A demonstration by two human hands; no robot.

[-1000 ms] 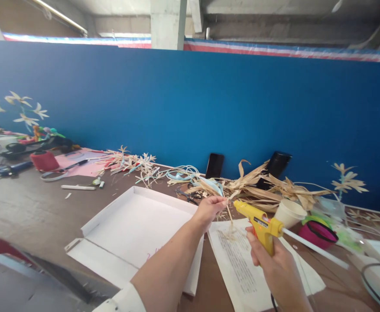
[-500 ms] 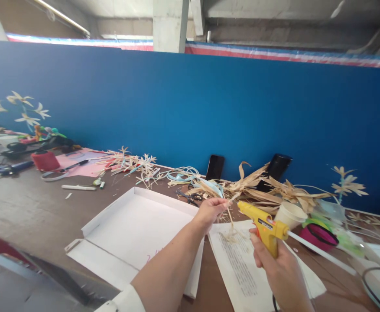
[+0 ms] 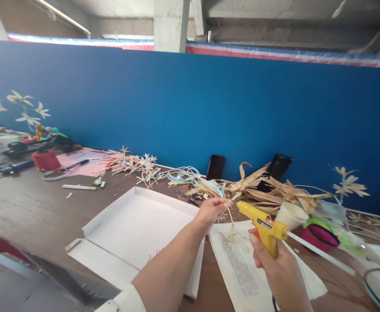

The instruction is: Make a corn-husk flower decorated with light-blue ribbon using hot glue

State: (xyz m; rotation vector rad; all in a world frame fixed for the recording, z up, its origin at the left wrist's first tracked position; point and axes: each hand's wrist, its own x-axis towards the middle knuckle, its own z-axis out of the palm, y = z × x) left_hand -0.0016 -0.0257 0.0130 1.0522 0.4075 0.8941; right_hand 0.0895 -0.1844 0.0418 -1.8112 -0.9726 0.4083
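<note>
While our left hand pinches a pale strip and our right hand grips the glue gun, we judge gluing in hand, requiring steady aim.

A phone is leaning against the blue partition at the far edge of the table; pink paper is lying farther left.

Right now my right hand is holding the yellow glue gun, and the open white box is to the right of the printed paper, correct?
Not quite: the head view shows the open white box to the left of the printed paper. Your right hand does hold the yellow glue gun.
</note>
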